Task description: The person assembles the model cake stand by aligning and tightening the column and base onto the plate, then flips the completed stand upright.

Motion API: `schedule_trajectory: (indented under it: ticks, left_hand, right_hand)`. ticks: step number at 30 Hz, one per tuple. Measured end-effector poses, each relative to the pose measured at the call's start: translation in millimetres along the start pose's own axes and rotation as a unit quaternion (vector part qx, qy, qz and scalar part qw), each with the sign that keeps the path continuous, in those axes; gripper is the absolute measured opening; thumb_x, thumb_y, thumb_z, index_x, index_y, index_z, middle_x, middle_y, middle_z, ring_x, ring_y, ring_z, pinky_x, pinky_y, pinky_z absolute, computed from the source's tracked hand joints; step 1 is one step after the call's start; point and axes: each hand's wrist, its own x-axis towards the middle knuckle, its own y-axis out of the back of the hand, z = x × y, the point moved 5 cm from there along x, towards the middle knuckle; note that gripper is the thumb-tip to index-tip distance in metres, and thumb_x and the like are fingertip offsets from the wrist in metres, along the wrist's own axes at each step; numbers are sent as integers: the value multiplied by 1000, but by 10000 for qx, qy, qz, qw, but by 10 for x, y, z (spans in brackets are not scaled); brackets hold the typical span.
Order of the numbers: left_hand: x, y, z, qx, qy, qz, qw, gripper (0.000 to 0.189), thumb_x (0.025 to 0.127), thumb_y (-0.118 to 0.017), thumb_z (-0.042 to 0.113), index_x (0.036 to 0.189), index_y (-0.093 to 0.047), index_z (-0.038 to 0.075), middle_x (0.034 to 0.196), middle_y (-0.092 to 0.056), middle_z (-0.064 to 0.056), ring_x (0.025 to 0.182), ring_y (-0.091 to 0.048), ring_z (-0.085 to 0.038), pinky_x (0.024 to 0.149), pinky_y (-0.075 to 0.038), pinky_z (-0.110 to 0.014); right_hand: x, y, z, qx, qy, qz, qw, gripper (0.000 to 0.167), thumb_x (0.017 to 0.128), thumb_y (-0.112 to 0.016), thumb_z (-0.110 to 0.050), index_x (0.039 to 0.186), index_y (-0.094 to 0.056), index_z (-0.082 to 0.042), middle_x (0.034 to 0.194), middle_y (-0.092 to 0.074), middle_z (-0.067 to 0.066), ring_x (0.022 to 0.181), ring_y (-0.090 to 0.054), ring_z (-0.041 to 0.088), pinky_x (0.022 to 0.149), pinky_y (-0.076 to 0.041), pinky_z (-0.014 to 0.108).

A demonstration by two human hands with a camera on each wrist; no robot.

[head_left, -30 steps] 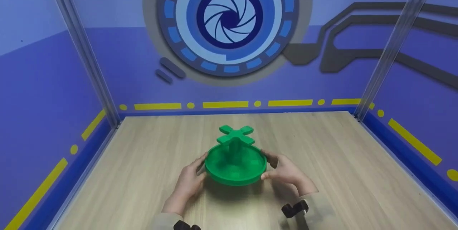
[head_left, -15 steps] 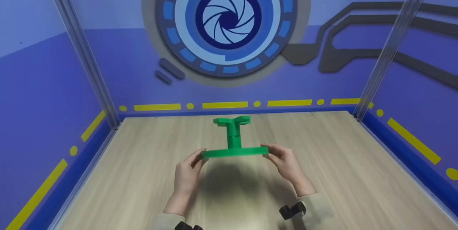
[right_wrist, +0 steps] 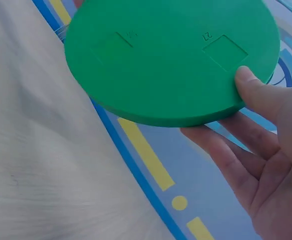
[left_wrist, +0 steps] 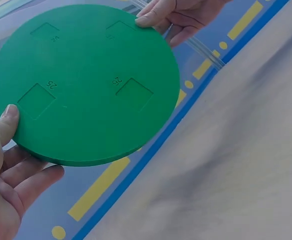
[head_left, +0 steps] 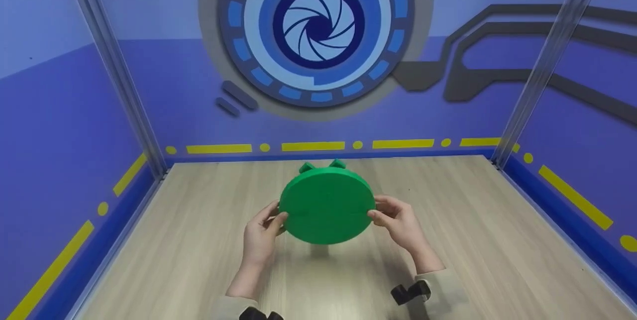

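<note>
A green round-based stand (head_left: pixel 327 205) is held up over the table, tilted so the flat underside of its disc faces me. Shallow square recesses with small numbers mark that underside in the left wrist view (left_wrist: pixel 86 85). Only two tips of its cross-shaped top (head_left: pixel 337 163) show above the disc's far edge; its post is hidden behind the disc. My left hand (head_left: pixel 261 233) pinches the left rim, thumb on the underside and fingers behind. On the opposite rim my right hand (head_left: pixel 402 223) pinches the same way, its thumb close to a recess in the right wrist view (right_wrist: pixel 280 135).
Beneath lies a light wood-grain table (head_left: pixel 199 240), with the stand's shadow on it. Blue printed panels (head_left: pixel 164 91) with yellow dashes enclose the back and both sides. Clear corner posts (head_left: pixel 117 66) rise at the back left and back right.
Both hands have raised the stand a little and tipped it back. First the bowl-like upper side showed, then the disc edge-on, now its flat underside.
</note>
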Motion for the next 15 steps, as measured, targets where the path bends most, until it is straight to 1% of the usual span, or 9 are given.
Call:
schedule_trajectory:
  ticks: [5,8,10,15]
  left_hand:
    - [9,10,53,-196,134,-20,9997,46,99,-70,19,140,-61,-1,112,-68,-19,92,-76,-12,76,-66,-32]
    - [15,18,72,-387,306,-53,9988,49,99,-70,18,141,-58,-3,110,-67,-18,85,-75,-11,71,-66,-34]
    - [19,20,77,-502,470,-95,9976,51,99,-70,17,143,-57,-4,110,-67,-17,82,-75,-11,69,-66,-35]
    - [13,20,55,-662,1118,-261,9912,55,99,-70,16,149,-52,1,109,-68,-9,80,-76,-13,65,-66,-33]
  right_hand:
    - [-7,20,-17,139,-161,-143,9997,44,97,-72,-16,137,-61,-1,114,-74,25,84,-76,10,76,-64,27]
    - [-10,21,-24,203,-232,-220,9993,47,99,-70,-18,141,-57,-1,113,-75,22,79,-76,12,71,-63,27]
    - [-13,15,-21,309,-332,-285,9986,49,99,-70,-20,142,-56,0,110,-77,17,76,-76,12,68,-62,27]
    - [-23,-12,5,732,-700,-553,9933,54,101,-68,-21,144,-51,6,101,-77,2,71,-74,11,64,-59,25]
